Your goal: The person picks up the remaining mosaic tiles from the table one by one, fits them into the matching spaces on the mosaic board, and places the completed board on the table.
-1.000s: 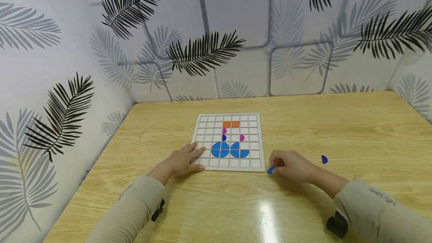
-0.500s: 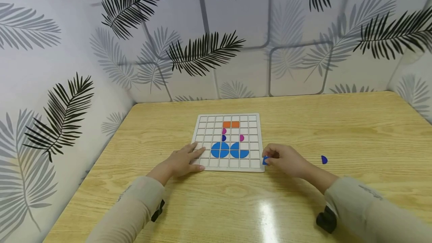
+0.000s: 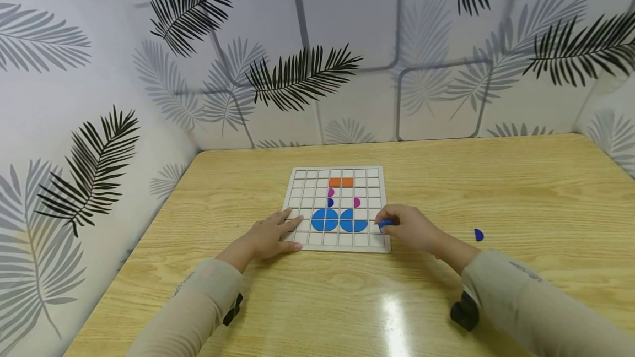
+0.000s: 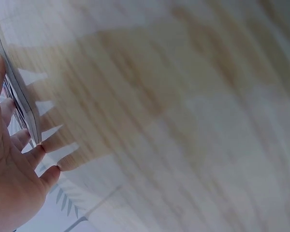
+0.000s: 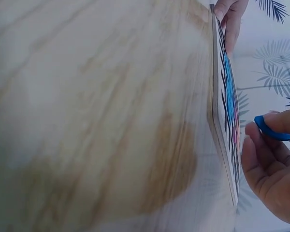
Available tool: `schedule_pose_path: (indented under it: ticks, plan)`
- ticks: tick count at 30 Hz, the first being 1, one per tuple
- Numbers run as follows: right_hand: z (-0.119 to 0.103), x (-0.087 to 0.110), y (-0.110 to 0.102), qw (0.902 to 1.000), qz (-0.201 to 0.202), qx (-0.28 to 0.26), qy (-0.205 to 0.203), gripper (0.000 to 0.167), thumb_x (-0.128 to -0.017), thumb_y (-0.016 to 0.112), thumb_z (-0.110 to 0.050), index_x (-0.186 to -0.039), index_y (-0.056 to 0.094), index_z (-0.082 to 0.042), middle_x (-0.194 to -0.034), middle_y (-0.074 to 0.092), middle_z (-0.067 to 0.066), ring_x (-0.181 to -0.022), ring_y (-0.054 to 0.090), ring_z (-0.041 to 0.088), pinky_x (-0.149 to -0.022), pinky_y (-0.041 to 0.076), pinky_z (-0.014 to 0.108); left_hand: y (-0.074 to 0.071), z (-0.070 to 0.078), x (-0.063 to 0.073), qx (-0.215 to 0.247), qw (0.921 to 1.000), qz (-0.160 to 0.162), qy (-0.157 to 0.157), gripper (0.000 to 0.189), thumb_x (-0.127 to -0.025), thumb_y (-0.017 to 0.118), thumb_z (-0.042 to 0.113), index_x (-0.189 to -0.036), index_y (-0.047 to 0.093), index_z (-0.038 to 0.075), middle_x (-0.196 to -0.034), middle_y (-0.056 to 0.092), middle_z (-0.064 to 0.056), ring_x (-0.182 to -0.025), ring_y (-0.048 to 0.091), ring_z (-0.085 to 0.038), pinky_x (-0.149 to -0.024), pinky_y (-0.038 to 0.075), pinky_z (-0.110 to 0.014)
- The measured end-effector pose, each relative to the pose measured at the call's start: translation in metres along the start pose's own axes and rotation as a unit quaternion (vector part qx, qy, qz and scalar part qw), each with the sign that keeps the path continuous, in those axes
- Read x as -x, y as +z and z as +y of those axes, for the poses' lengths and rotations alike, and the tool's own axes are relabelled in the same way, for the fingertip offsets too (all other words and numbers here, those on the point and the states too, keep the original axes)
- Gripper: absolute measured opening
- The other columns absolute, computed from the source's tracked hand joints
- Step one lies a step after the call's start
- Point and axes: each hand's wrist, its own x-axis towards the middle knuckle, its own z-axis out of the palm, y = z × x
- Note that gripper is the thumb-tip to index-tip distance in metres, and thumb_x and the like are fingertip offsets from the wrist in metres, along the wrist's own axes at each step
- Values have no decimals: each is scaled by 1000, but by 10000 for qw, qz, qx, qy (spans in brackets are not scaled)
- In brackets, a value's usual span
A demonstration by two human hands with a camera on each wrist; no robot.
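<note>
A white grid board [image 3: 300, 239] lies on the table. My left hand [image 3: 268, 236] rests with spread fingers on its near left corner; the left wrist view shows its fingertips at the board's edge. Between thumb and fingers my right hand [image 3: 410, 228] pinches a blue quarter-circle piece [image 5: 270, 130] over the board's right edge. Blue quarter pieces on the board form a full circle [image 3: 324, 220] and, beside it, a circle [image 3: 353, 223] with its upper right quarter bare. Above them sit two orange squares [image 3: 340, 182], two magenta half-circles [image 3: 356, 203] and a dark blue half-circle [image 3: 330, 203].
A dark blue half-circle [image 3: 478, 234] lies on the wooden table [image 3: 317, 302] to the right of my right hand. A small bit of red shows under the right wrist. A leaf-patterned wall [image 3: 347, 98] stands behind the table.
My right hand has moved up and to the left with the blue piece, from beside the board's near right corner to over its right edge. The left hand has stayed put.
</note>
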Motion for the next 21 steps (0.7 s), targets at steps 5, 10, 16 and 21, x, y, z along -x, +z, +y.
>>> schedule_pose_path:
  ticks: [5,10,16,21]
  plan:
    - [2,-7,1,9999,93,123,-57,11,-81,55,1,-91,60,-1,-85,56,5,-75,47,18,-65,42,27,0,0,-1,-32,10000,6,-3,67,-82,44,53,-138,20,25,-143,12,-7,-129,9,-27,-96,17,-52]
    - [3,-14,1,9997,103,192,-89,13,-82,57,-2,-94,60,-2,-86,56,4,-76,47,18,-65,43,27,0,0,-1,-11,10000,12,-10,67,-82,45,53,-138,21,25,-143,13,-8,-129,9,-27,-95,17,-53]
    - [1,-23,3,9998,83,164,-22,18,-81,56,-1,-99,59,0,-88,56,6,-76,48,19,-65,44,26,1,0,-1,-54,10000,-5,-3,67,-82,44,53,-138,21,25,-143,13,-8,-129,10,-28,-95,18,-53]
    - [0,-31,5,9998,176,127,-26,28,-80,58,1,-107,53,0,-82,53,7,-72,48,18,-60,42,26,0,1,-1,-69,10000,-30,-40,67,-82,44,53,-138,20,25,-143,13,-7,-129,9,-27,-95,18,-53]
